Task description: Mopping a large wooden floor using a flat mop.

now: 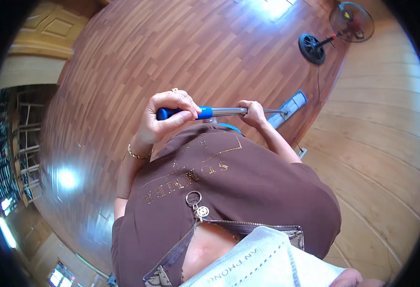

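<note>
Centrally, the left hand [171, 111] grips a blue handle [204, 112], partly hiding it; the right hand [253, 113] clasps its metal pole [229, 111]; far-left shelving [29, 126] looks indistinct.

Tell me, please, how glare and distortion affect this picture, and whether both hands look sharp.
Head view: white glare washes out a patch at top and some of the wooden floor at lower left; head view: floor planks and pale boards at right curve; head view: left hand, right hand and mop handle look fairly clear, but the far-left rack is dim.
</note>
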Motion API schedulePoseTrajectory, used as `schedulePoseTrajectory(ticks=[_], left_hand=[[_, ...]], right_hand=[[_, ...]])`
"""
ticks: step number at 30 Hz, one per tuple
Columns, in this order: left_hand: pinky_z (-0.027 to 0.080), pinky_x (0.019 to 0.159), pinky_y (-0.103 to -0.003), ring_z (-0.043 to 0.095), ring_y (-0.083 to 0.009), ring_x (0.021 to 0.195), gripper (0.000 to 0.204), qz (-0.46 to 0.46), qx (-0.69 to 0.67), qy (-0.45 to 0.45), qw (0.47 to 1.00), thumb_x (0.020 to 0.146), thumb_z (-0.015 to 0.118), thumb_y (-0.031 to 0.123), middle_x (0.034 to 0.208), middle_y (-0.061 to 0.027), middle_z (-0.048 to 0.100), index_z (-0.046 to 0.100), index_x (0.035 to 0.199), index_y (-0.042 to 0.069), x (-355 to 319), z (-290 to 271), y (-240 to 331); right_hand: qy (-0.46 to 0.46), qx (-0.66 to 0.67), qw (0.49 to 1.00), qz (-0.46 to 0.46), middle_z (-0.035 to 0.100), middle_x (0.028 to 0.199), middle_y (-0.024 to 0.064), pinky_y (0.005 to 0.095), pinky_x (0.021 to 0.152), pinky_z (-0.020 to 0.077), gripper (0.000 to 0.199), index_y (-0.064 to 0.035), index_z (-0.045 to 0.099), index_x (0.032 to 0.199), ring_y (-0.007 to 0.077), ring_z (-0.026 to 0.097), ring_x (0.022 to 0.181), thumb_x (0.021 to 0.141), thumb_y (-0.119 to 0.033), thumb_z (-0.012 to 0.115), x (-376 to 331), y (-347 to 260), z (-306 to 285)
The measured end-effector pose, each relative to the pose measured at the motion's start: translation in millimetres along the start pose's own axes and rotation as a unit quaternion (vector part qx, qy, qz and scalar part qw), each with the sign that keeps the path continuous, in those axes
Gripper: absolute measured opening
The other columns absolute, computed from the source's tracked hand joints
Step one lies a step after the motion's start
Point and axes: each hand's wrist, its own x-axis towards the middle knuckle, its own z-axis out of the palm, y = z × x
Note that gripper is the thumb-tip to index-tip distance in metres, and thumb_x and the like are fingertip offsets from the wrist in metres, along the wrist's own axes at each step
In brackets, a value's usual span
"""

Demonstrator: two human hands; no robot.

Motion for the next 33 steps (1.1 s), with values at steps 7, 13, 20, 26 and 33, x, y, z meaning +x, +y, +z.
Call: schedulePoseTrajectory(ticks=[7, 13, 20, 26, 33], left_hand=[[0.044, 0.07, -0.039, 0.061, -0.02, 0.063, 0.018, 0.149, 0.028, 0.051, 0.987, 0.072, 0.066, 0.02, 0.063, -0.006, 0.062, 0.063, 0.068, 0.003, -39, -22, 68], [0.046, 0.066, -0.036, 0.06, -0.0187, 0.061, 0.031, 0.248, 0.143, -0.003, 0.958, 0.08, 0.066, 0.033, 0.063, -0.0058, 0.06, 0.064, 0.072, 0.003, -82, -15, 130], [0.046, 0.062, -0.031, 0.057, -0.0149, 0.058, 0.042, 0.283, 0.286, 0.122, 0.907, 0.083, 0.068, 0.045, 0.059, -0.0022, 0.058, 0.06, 0.067, 0.007, -136, 49, 166], [0.047, 0.06, -0.031, 0.057, -0.0157, 0.058, 0.045, 0.233, 0.39, 0.209, 0.866, 0.08, 0.069, 0.051, 0.059, -0.0004, 0.056, 0.058, 0.066, 0.009, -151, 107, 179], [0.048, 0.059, -0.032, 0.055, -0.0163, 0.058, 0.039, 0.172, 0.444, 0.18, 0.861, 0.074, 0.074, 0.042, 0.059, -0.0005, 0.053, 0.06, 0.067, 0.006, -138, 129, 187]], right_hand=[[-0.082, 0.073, 0.986, -0.126, 0.066, 0.072, 0.013, 0.037, 0.063, 0.0509, 0.023, -0.0087, 0.068, 0.086, 0.0295, 0.066, 0.068, 0.063, -0.01, 0.065, 22, -90, 7], [-0.201, 0.095, 0.939, -0.262, 0.064, 0.071, 0.013, 0.0437, 0.067, 0.049, 0.021, -0.011, 0.067, 0.083, 0.0348, 0.063, 0.073, 0.063, -0.016, 0.068, 39, -159, 10], [-0.335, 0.147, 0.841, -0.399, 0.065, 0.075, 0.0137, 0.0421, 0.068, 0.0504, 0.026, -0.0114, 0.07, 0.086, 0.0339, 0.064, 0.074, 0.06, -0.016, 0.067, 35, -220, 33], [-0.446, 0.174, 0.752, -0.452, 0.066, 0.073, 0.0104, 0.0327, 0.063, 0.05, 0.028, -0.0061, 0.069, 0.087, 0.0239, 0.067, 0.07, 0.059, -0.009, 0.066, 19, -240, 64], [-0.513, 0.201, 0.682, -0.481, 0.067, 0.075, 0.0089, 0.0333, 0.066, 0.0506, 0.029, -0.0074, 0.069, 0.091, 0.0214, 0.066, 0.072, 0.062, -0.008, 0.068, 7, -252, 89]])
